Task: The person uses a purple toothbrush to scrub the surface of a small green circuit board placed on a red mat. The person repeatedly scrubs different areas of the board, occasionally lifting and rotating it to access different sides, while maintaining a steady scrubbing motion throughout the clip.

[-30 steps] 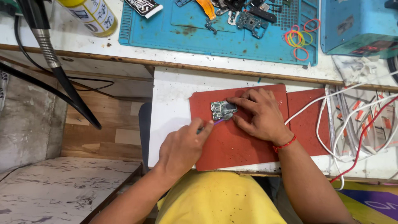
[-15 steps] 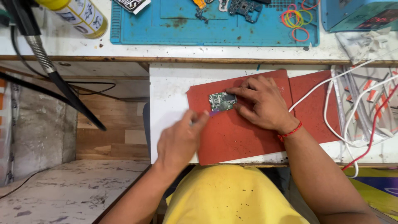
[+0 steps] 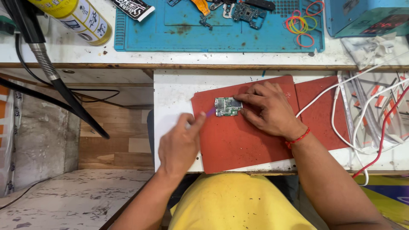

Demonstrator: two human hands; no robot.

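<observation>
A small green circuit board (image 3: 227,106) lies on a red mat (image 3: 238,136) on a white pull-out shelf. My right hand (image 3: 268,108) rests on the mat with its fingertips pressing the board's right edge. My left hand (image 3: 181,142) is blurred, at the mat's left edge, and pinches a thin purple-tipped tool (image 3: 210,112) whose tip is just left of the board.
Behind the shelf, a blue work mat (image 3: 179,25) carries phone parts (image 3: 245,10) and coloured rubber bands (image 3: 300,25). A yellow spray can (image 3: 74,17) lies at the back left, a black flexible arm (image 3: 51,72) beside it. White and red cables (image 3: 366,115) cover the right.
My left hand has drawn slightly back and left from the board, with the purple tool tip showing now. My right hand keeps holding the board. The camera view shifted a little.
</observation>
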